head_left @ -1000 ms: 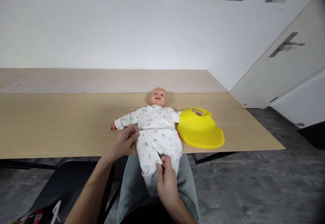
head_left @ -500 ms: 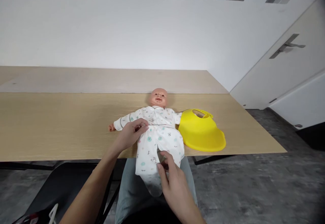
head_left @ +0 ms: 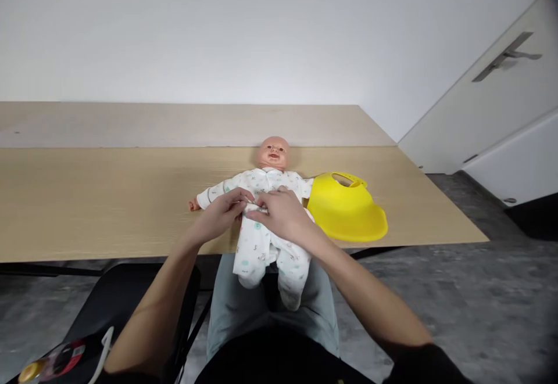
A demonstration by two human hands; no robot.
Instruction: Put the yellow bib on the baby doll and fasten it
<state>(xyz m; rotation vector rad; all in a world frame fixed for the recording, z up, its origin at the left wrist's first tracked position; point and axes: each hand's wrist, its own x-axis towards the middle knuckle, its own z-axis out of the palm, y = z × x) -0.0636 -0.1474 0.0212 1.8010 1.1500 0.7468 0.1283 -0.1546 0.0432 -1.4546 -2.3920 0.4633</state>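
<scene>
Right hand (head_left: 282, 214) moved up, doll (head_left: 256, 241) beneath fingers (head_left: 271, 199)

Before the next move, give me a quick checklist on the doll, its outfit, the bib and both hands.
1. Doll lying face up: ok, head and upper body on the table.
2. Doll fully supported by the table: not ok, its legs reach past the front edge over the person's lap.
3. Both hands at the outfit: ok, left hand and right hand meet at its waist.
4. Fabric firmly pinched: cannot tell, the fingers hide the contact.
5. Yellow bib apart from the person's hands: ok, it lies to the right.
6. Both doll hands visible: not ok, the one on the bib's side is out of sight.
</scene>
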